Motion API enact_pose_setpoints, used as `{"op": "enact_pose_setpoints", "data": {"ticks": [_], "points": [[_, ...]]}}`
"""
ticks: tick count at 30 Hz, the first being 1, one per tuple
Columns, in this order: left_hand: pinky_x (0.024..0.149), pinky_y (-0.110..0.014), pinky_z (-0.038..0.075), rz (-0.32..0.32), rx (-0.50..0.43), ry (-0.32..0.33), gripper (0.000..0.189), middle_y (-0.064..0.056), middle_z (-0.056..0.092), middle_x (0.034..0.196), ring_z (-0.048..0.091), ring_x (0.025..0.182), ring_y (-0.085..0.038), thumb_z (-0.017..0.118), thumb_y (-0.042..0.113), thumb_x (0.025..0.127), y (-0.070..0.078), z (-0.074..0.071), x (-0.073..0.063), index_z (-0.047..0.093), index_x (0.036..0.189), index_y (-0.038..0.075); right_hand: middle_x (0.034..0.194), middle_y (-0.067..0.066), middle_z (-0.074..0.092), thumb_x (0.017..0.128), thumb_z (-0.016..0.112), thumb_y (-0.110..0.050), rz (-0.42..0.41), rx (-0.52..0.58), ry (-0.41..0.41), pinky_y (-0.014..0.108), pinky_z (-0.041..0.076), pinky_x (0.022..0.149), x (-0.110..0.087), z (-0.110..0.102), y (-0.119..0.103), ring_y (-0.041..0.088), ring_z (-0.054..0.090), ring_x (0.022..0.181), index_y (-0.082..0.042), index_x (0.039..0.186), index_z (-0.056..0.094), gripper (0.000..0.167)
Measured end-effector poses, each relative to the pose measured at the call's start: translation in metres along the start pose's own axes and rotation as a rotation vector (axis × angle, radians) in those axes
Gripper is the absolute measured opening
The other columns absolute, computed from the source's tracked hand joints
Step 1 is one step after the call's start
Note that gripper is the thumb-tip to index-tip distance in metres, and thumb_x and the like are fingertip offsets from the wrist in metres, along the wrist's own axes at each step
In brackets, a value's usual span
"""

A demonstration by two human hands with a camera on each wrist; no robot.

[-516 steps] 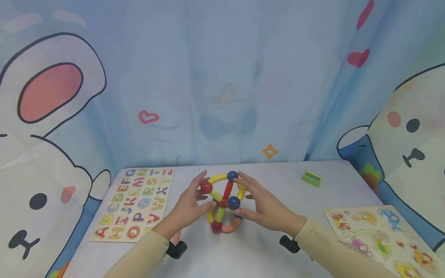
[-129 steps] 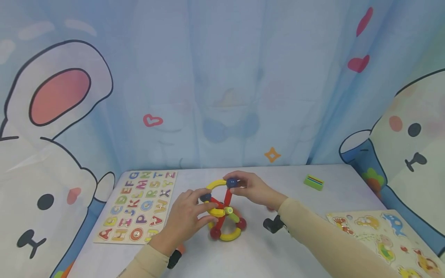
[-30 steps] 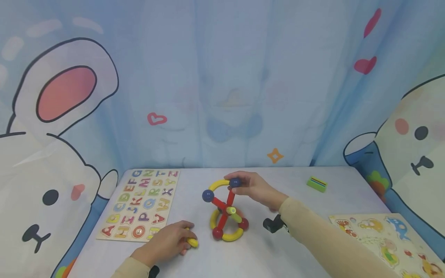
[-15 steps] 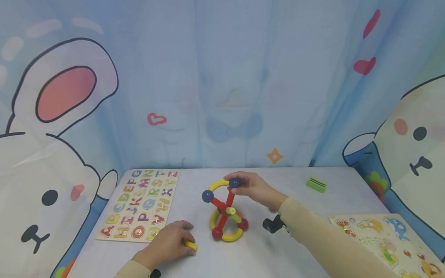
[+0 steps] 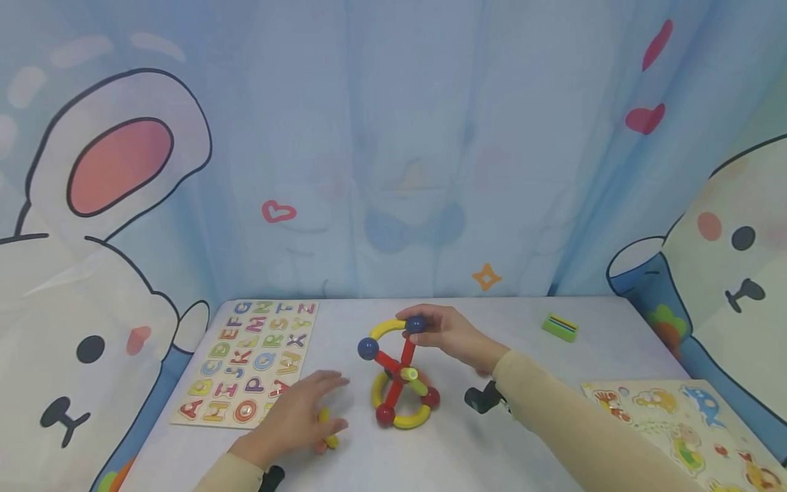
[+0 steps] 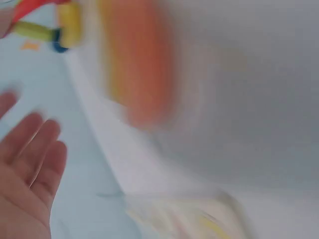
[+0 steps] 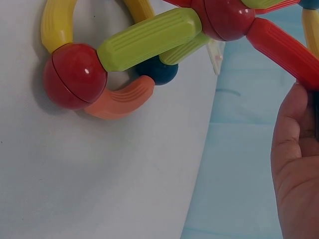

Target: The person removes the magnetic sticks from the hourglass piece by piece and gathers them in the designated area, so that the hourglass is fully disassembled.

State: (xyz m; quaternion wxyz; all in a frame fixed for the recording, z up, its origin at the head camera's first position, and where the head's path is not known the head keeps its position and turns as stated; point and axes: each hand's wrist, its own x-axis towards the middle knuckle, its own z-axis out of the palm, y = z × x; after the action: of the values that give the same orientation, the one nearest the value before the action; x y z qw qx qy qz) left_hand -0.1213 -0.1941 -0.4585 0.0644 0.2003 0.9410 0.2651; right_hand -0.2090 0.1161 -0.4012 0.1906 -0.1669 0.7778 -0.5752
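The right hand (image 5: 455, 336) pinches a blue ball (image 5: 416, 324) atop the ball-and-rod toy (image 5: 400, 373) on the table (image 5: 473, 461), while the left hand (image 5: 294, 415), fingers spread, is right beside a yellow piece (image 5: 331, 441).

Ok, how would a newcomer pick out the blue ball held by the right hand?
On the pale table stands a structure of coloured balls and rods, right of the letter board. At its top, the right hand pinches the blue ball. Its blue neighbour, at the yellow arc's other end, touches neither hand.
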Motion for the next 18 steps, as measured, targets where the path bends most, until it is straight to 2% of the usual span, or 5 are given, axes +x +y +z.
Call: {"op": "enact_pose_setpoints", "data": {"ticks": [2,4,8,12,18], "points": [[0.101,-0.048,0.048,-0.013,-0.127,0.072,0.077,0.004,0.042,0.151,0.050,0.129,-0.023,0.082,0.039,0.083,0.013,-0.006,0.010,0.044,0.149,0.032,0.120,0.001,0.068,0.094,0.069,-0.011,0.000,-0.002,0.002,0.056,0.043,0.104,0.000,0.001,0.000,0.021,0.065,0.111,-0.025,0.130,0.064,0.039],[0.098,-0.046,0.050,0.006,-0.268,0.120,0.088,0.004,0.037,0.154,0.053,0.127,-0.022,0.083,0.033,0.082,0.027,-0.011,0.020,0.032,0.154,0.038,0.122,0.000,0.067,0.094,0.068,-0.012,-0.005,-0.003,0.001,0.056,0.043,0.104,0.000,0.001,0.000,0.021,0.065,0.112,-0.025,0.131,0.063,0.040],[0.095,-0.042,0.052,0.088,-0.452,0.111,0.092,0.000,0.038,0.154,0.058,0.119,-0.023,0.082,0.021,0.084,0.049,-0.017,0.037,0.028,0.155,0.040,0.126,0.000,0.065,0.095,0.068,-0.012,-0.020,-0.002,-0.008,0.054,0.044,0.103,0.000,0.001,0.001,0.022,0.064,0.115,-0.022,0.134,0.061,0.041],[0.097,-0.037,0.051,0.102,-0.506,0.099,0.081,0.001,0.046,0.148,0.060,0.116,-0.020,0.078,0.011,0.086,0.057,-0.017,0.045,0.038,0.152,0.033,0.127,0.001,0.064,0.095,0.067,-0.011,-0.033,0.009,-0.019,0.052,0.044,0.104,0.000,0.001,0.002,0.024,0.063,0.116,-0.022,0.135,0.060,0.042],[0.098,-0.041,0.051,0.064,-0.491,0.123,0.072,0.000,0.048,0.145,0.058,0.120,-0.023,0.077,0.008,0.085,0.058,-0.014,0.050,0.047,0.147,0.029,0.127,0.004,0.063,0.094,0.069,-0.011,-0.050,-0.012,-0.015,0.049,0.048,0.100,-0.003,0.002,0.006,0.024,0.063,0.116,-0.021,0.138,0.057,0.047]]}}
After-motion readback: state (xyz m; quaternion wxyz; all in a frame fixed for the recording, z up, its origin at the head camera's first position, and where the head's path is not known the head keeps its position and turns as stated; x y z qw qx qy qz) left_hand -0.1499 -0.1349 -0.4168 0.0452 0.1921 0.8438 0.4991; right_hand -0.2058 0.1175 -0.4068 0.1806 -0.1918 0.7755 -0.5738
